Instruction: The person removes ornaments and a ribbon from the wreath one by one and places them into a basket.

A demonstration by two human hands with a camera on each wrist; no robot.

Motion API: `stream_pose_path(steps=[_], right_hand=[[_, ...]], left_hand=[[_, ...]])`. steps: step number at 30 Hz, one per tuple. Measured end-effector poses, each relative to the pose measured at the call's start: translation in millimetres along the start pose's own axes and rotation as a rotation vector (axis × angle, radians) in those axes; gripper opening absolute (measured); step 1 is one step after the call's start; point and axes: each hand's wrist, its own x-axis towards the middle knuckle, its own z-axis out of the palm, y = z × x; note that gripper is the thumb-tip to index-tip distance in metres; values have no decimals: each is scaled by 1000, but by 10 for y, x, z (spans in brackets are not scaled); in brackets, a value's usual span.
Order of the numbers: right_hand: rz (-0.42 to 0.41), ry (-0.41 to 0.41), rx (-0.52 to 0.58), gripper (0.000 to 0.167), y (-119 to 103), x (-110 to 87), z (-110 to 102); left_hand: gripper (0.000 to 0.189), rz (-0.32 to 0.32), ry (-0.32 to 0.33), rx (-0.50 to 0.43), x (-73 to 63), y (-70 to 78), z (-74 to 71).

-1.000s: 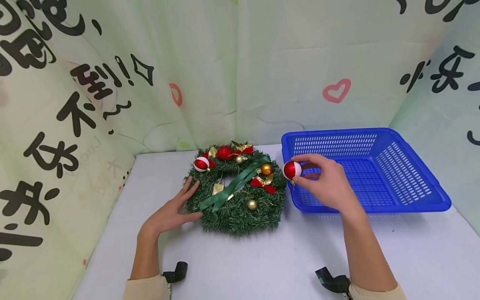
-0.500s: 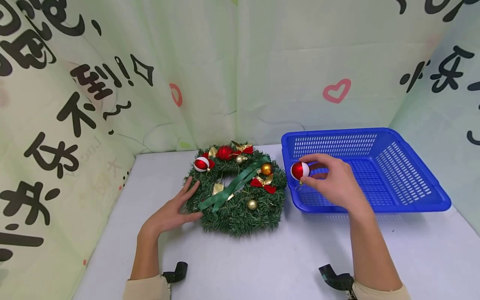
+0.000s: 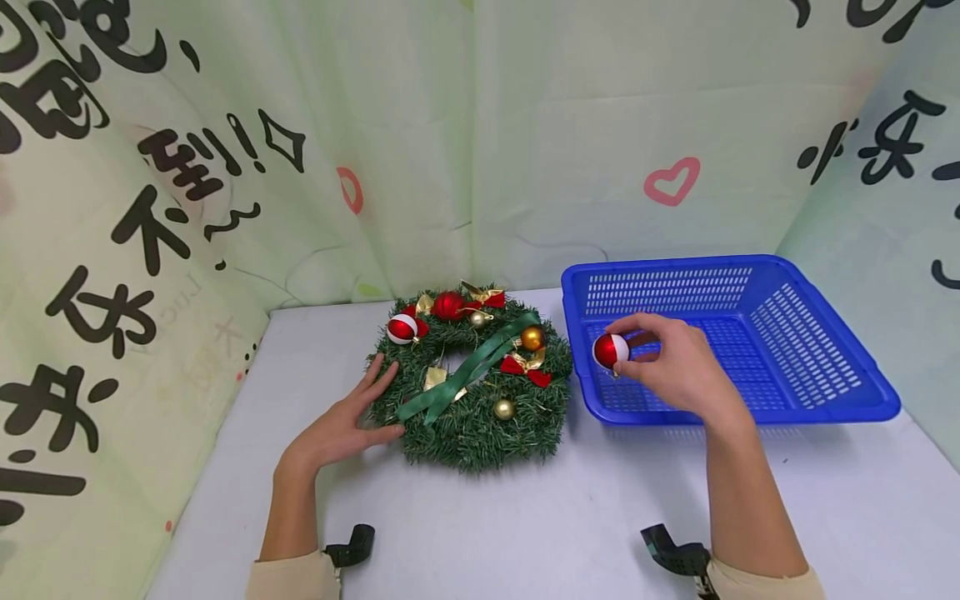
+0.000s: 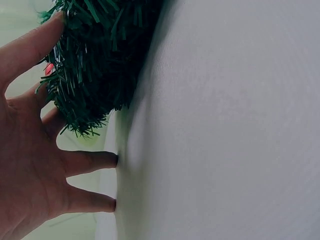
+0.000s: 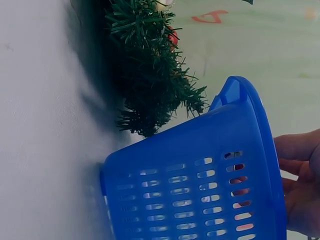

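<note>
Right hand (image 3: pixel 678 362) has a red-and-white ball (image 3: pixel 607 352) pinched in its grip, right of the wreath (image 3: pixel 480 437) at the wreath end of the blue basket (image 3: pixel 742 417), can't tell if it's touching the bottom tho. Grip on the left hand (image 3: pixel 343 425) is loose, fingers just spread against the wreath's left side, and the wreath lies on the white tabletop (image 3: pixel 487 533) with the basket just to its right

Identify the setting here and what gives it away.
Probably a curtained-off tabletop recording booth: printed fabric hangs behind and on both sides of a white table, and black wrist-worn devices are in view. What lies beyond isn't shown.
</note>
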Motion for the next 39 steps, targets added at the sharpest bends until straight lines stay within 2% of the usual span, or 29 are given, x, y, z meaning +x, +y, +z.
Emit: stream_pose_path(steps=[16, 27, 39], right_hand=[[70, -90, -70, 41, 124, 70, 55], [90, -171, -84, 40, 180, 110, 109], [82, -212, -100, 34, 223, 131, 173]], left_hand=[[96, 1, 2, -2, 0, 13, 0], [95, -3, 4, -1, -16, 10, -1], [95, -6, 3, 8, -4, 1, -1]])
